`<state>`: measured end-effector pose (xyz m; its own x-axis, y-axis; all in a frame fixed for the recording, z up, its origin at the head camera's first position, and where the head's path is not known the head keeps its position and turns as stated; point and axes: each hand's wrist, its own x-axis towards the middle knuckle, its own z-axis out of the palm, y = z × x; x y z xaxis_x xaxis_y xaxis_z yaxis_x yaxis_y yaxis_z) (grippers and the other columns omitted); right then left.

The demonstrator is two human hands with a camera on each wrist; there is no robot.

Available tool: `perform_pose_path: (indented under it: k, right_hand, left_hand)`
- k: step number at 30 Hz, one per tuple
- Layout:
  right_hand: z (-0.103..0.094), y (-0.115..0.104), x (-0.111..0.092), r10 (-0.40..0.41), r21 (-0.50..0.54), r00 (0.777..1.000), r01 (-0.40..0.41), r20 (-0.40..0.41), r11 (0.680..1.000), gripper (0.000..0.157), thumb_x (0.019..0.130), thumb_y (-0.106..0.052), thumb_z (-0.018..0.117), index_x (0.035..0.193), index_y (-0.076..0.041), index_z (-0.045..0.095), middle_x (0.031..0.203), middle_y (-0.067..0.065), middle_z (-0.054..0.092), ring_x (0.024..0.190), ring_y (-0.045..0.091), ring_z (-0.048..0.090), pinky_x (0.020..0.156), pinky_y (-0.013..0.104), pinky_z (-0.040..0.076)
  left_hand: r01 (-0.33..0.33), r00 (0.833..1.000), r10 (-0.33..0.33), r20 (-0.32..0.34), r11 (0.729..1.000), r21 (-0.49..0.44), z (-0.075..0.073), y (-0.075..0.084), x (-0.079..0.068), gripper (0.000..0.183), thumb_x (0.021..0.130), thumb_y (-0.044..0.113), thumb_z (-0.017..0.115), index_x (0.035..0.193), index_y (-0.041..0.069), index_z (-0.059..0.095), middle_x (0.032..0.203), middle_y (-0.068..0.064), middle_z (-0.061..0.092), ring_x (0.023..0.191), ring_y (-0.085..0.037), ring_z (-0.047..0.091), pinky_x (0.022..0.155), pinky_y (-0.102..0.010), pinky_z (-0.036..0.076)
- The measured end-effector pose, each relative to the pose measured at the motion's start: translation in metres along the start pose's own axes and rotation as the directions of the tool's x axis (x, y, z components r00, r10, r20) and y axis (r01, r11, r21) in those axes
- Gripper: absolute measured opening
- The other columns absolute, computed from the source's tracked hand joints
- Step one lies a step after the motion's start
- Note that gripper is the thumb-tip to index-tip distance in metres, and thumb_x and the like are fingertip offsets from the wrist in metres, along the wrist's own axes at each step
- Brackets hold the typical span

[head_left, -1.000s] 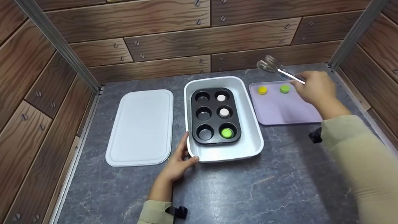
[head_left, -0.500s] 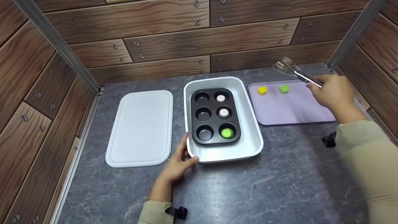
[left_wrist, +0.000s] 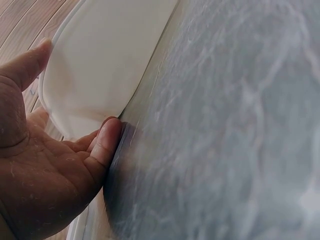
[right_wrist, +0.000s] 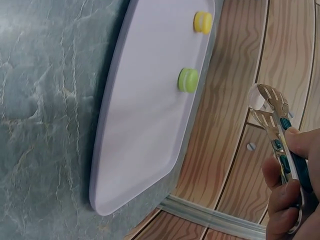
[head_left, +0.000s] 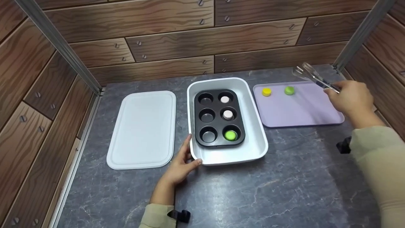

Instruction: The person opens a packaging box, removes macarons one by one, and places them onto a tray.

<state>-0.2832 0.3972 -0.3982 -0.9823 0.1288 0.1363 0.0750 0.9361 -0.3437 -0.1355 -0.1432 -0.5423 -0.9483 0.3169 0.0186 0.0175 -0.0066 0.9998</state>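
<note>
My left hand (head_left: 180,167) holds the front left corner of a white rectangular dish (head_left: 221,156), thumb at the rim and fingers along the side wall. Inside the dish sits a black muffin pan (head_left: 217,126). Its right-hand cups hold a green macaron (head_left: 230,135) and two pale macarons (head_left: 227,114); its left-hand cups look bare. My right hand (head_left: 352,98) grips metal tongs (head_left: 322,83) above a lilac tray (head_left: 303,117). In the right wrist view a pale rounded shape (right_wrist: 256,97) shows at the tongs' tips; I cannot tell what it is.
On the lilac tray lie a yellow macaron (head_left: 266,91) and another green macaron (head_left: 289,91). A flat white lid or board (head_left: 144,129) lies left of the dish. Wood-patterned walls (head_left: 171,47) stand behind and at both sides of the grey table (head_left: 240,196).
My right hand has moved right and slightly toward me with the tongs, from the tray's far middle to its right side. The left hand and the dish have stayed in place.
</note>
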Motion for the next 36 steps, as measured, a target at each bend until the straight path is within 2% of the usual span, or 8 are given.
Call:
perform_pose_path:
  k: [12,21,29,36]
  right_hand:
    - [0.000,0.018,0.002,0.082,-0.031,0.995,-0.080,0.064,0.996,0.069,0.105,-0.055,0.051,0.141,0.004,0.062,0.137,0.043,0.054,0.114,0.066,0.053,0.079,0.074,0.046]
    - [0.006,0.031,0.001,0.129,-0.076,0.987,-0.123,0.090,0.990,0.060,0.105,-0.048,0.057,0.137,0.003,0.064,0.135,0.043,0.054,0.112,0.065,0.055,0.077,0.072,0.047]
    - [0.008,0.034,0.000,0.128,-0.081,0.987,-0.120,0.093,0.989,0.055,0.104,-0.043,0.060,0.134,0.004,0.065,0.131,0.045,0.055,0.107,0.065,0.058,0.074,0.072,0.048]
    - [0.009,0.036,0.001,0.181,-0.133,0.974,-0.163,0.136,0.978,0.055,0.105,-0.042,0.058,0.134,0.004,0.063,0.129,0.045,0.055,0.107,0.065,0.056,0.076,0.071,0.049]
  left_hand:
    - [-0.003,1.000,0.003,-0.005,1.000,0.007,0.000,0.002,0.000,0.096,0.097,-0.001,0.072,0.169,0.004,0.009,0.155,-0.038,0.040,0.129,-0.050,0.058,0.090,-0.028,0.055]
    - [0.009,1.000,-0.009,-0.007,1.000,0.017,-0.001,0.002,-0.002,0.096,0.097,0.001,0.073,0.169,0.005,0.009,0.158,-0.037,0.038,0.129,-0.048,0.058,0.091,-0.029,0.055]
    - [0.010,1.000,-0.009,-0.010,1.000,0.011,0.000,0.001,-0.002,0.096,0.097,0.000,0.073,0.169,0.003,0.009,0.155,-0.037,0.040,0.131,-0.049,0.057,0.092,-0.028,0.054]
    - [-0.017,1.000,0.017,-0.007,1.000,0.022,0.000,0.000,-0.001,0.095,0.097,0.000,0.073,0.169,0.001,0.010,0.157,-0.038,0.038,0.131,-0.050,0.057,0.095,-0.028,0.054]
